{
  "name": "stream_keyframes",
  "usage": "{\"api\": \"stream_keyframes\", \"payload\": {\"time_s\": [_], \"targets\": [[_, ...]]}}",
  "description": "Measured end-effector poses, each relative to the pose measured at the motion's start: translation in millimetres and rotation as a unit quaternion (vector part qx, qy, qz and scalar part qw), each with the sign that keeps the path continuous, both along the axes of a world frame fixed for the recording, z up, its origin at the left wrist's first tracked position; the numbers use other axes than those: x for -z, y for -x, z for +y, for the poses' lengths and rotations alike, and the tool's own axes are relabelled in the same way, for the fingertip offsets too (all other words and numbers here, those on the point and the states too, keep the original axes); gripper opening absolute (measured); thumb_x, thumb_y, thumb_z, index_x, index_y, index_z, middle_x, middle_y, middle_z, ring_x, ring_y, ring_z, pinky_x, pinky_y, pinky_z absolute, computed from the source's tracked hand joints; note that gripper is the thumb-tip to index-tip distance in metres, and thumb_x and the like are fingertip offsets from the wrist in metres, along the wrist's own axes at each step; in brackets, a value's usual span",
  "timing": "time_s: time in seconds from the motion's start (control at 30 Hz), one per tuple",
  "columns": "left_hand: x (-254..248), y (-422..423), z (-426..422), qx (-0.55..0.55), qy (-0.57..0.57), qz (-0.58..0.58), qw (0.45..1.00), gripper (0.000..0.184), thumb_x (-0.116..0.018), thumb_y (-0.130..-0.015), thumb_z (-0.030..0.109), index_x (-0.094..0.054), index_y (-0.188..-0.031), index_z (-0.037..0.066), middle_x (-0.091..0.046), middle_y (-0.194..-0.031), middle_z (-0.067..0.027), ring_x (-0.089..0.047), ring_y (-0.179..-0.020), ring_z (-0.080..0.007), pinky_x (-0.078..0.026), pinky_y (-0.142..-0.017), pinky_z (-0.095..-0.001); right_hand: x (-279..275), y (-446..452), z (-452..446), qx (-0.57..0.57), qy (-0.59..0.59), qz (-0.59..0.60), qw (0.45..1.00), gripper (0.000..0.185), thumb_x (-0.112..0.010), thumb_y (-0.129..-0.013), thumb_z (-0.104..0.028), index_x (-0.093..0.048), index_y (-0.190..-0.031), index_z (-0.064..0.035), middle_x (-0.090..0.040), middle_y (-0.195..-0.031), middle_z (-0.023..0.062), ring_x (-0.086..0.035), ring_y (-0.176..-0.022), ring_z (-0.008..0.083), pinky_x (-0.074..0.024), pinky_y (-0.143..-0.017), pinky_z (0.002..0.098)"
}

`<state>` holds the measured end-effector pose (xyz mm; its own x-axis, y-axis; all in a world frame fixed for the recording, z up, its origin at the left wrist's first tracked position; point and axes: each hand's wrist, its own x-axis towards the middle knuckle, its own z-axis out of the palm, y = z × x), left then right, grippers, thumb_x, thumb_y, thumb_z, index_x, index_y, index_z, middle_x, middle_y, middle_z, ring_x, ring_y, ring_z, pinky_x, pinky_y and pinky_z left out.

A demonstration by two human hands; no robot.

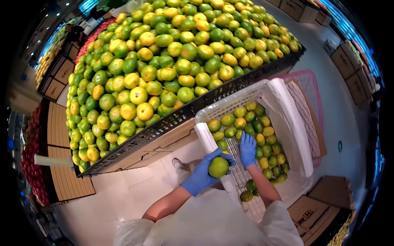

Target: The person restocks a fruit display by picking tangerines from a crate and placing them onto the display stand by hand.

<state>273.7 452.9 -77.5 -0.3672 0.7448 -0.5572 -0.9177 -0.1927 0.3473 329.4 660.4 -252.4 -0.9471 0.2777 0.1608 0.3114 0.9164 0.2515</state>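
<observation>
My left hand (pixel 201 175), in a blue glove, is closed around a green mandarin (pixel 218 167) near the crate's left edge. A bit of yellow shows just above that fruit, too small to identify. Inside the white plastic crate (pixel 227 98), my right hand (pixel 247 151), also gloved in blue, reaches down with its fingers stretched out, touching or just above the fruit; its palm side is hidden. Green and yellow mandarins (pixel 269 149) line the crate's far and right parts, and a few lie near its front. Part of the slatted crate bottom (pixel 240 170) shows between them.
A large heap of green and yellow mandarins (pixel 164 74) fills a display stand with a black perforated rim (pixel 164 121). White padding (pixel 291 123) covers the crate's right side, beside a pink basket (pixel 314 90). Cardboard-coloured boxes (pixel 318 213) stand at lower right.
</observation>
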Motion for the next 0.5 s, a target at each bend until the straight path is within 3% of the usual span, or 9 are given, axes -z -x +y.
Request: {"api": "stream_keyframes", "payload": {"time_s": [0.1,0.23,0.37,0.43,0.47,0.5], "targets": [[2,-6,-4,0.005,0.041,-0.005,0.999,0.032,-0.052,-0.094,0.035,-0.063,-0.094,0.005,-0.064,-0.091,-0.0080,-0.063,-0.088,-0.0182,-0.052,-0.078,-0.0352,3,11,-2,0.045,0.084,0.006,0.995,0.068,-0.062,-0.077,-0.024,-0.037,-0.135,0.0002,-0.050,-0.107,0.0126,-0.049,-0.103,0.0258,-0.0389,-0.090,0.0383],[9,-11,-3,0.039,0.045,-0.004,0.998,0.030,-0.053,-0.093,0.035,-0.061,-0.090,0.006,-0.063,-0.089,-0.0062,-0.062,-0.085,-0.0164,-0.051,-0.075,-0.0332,10,30,-4,0.063,0.114,0.029,0.991,0.058,-0.064,-0.074,-0.023,-0.046,-0.125,-0.0009,-0.050,-0.098,0.0118,-0.050,-0.095,0.0263,-0.0409,-0.084,0.0379],[6,-10,-1,0.035,0.053,-0.017,0.998,0.031,-0.051,-0.094,0.032,-0.063,-0.084,0.005,-0.063,-0.085,-0.0075,-0.062,-0.083,-0.0198,-0.051,-0.076,-0.0355,35,33,-12,0.052,0.041,-0.018,0.998,0.055,-0.068,-0.074,-0.024,-0.047,-0.120,-0.0036,-0.050,-0.101,0.0136,-0.050,-0.094,0.0275,-0.0433,-0.081,0.0370],[6,-8,-2,0.046,0.048,-0.019,0.998,0.033,-0.048,-0.095,0.033,-0.063,-0.097,0.003,-0.063,-0.087,-0.0080,-0.062,-0.083,-0.0193,-0.051,-0.074,-0.0334,27,25,-18,0.038,0.033,-0.049,0.998,0.053,-0.069,-0.073,-0.022,-0.048,-0.118,-0.0040,-0.050,-0.101,0.0136,-0.051,-0.092,0.0279,-0.0444,-0.079,0.0372],[6,-8,-5,0.047,0.051,-0.020,0.997,0.033,-0.048,-0.095,0.033,-0.063,-0.097,0.003,-0.063,-0.087,-0.0080,-0.062,-0.083,-0.0193,-0.051,-0.074,-0.0334,14,16,-18,0.039,0.154,0.012,0.987,0.055,-0.071,-0.072,-0.020,-0.048,-0.119,-0.0033,-0.050,-0.104,0.0138,-0.052,-0.094,0.0277,-0.0448,-0.081,0.0372],[6,-6,-7,0.080,0.026,0.023,0.996,0.036,-0.046,-0.096,0.033,-0.060,-0.107,0.002,-0.063,-0.088,-0.0089,-0.062,-0.083,-0.0194,-0.052,-0.074,-0.0326,-6,9,-20,0.040,0.273,0.075,0.958,0.057,-0.072,-0.072,-0.018,-0.047,-0.120,-0.0027,-0.051,-0.107,0.0139,-0.053,-0.096,0.0274,-0.0451,-0.083,0.0373]]}}
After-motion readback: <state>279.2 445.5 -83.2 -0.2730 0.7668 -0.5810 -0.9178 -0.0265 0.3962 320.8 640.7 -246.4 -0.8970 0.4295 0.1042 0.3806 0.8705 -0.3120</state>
